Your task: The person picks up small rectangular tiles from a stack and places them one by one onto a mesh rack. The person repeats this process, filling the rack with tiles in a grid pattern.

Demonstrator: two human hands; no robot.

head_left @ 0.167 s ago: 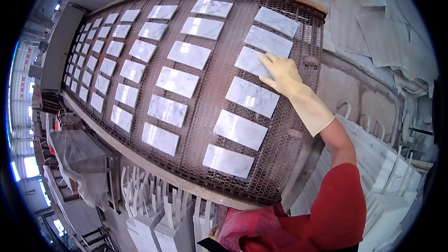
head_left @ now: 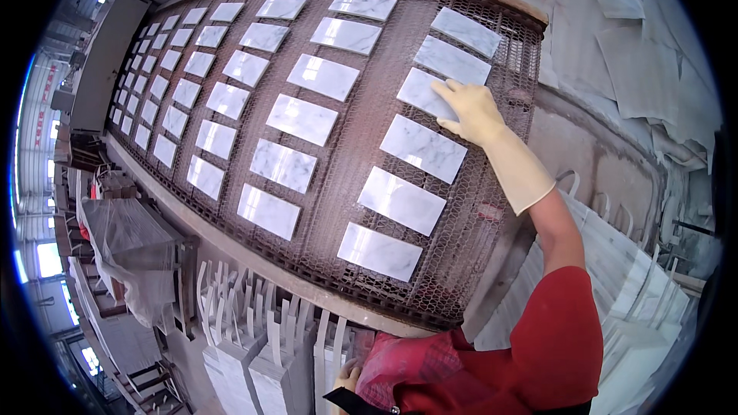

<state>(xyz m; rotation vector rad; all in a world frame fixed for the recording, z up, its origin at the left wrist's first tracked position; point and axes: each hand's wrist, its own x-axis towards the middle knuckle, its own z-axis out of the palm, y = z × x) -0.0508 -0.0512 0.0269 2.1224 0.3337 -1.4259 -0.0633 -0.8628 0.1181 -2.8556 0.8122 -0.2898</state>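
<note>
My right hand (head_left: 470, 111), in a cream rubber glove, lies over the right end of a white, grey-veined marble tile (head_left: 419, 94). Its fingers are spread across the tile, with the thumb by the near edge. The tile lies flat in the nearest row on a brown mesh conveyor belt (head_left: 323, 177). Just nearer to me is another marble tile (head_left: 423, 147), and just beyond is a third tile (head_left: 452, 60). Low in the picture, my left hand (head_left: 347, 378) shows only in part beside strapped stacks; its fingers are mostly hidden.
More tiles run in rows along the belt toward the far left. A raised rail (head_left: 284, 286) borders the belt's near side. Strapped tile stacks (head_left: 288, 376) stand below it. White slabs (head_left: 607, 277) lie at right. A plastic-covered pile (head_left: 131, 238) stands at left.
The view has shifted slightly, so the belt and its tiles sit a little higher and further right. My right hand stays on the same tile, its fingers still spread.
</note>
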